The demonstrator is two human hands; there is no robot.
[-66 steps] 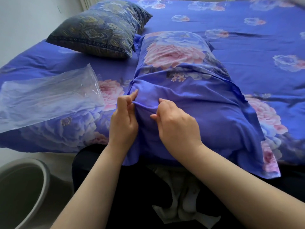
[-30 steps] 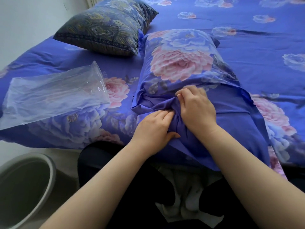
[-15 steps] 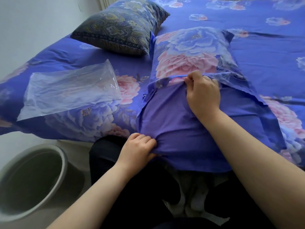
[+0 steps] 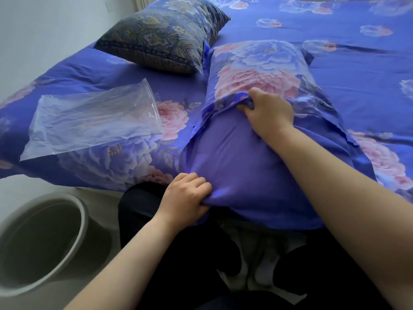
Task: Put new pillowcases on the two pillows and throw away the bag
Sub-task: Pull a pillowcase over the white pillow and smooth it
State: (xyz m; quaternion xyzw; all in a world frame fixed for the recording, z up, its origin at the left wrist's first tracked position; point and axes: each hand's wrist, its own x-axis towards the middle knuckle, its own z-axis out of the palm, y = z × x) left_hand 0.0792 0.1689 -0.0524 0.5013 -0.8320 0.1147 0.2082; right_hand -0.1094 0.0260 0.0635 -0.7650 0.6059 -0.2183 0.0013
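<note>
A pillow in a blue floral pillowcase (image 4: 257, 70) lies lengthwise on the bed in front of me. Its near half is plain purple fabric (image 4: 241, 162). My right hand (image 4: 268, 113) pinches the floral edge of the case where it meets the purple part. My left hand (image 4: 185, 198) grips the purple fabric at the near left corner, at the bed's edge. A second pillow (image 4: 165, 32) with a dark paisley cover lies at the back left. A clear plastic bag (image 4: 89, 121) lies flat on the bed to the left.
The bed (image 4: 357, 52) is covered with a blue floral sheet. A grey round bin (image 4: 42, 240) stands on the floor at the lower left, beside my dark-clothed legs. A white wall runs along the left.
The bunched purple fabric has been spread flat. My left hand went down to the near corner and my right hand moved up to the floral edge.
</note>
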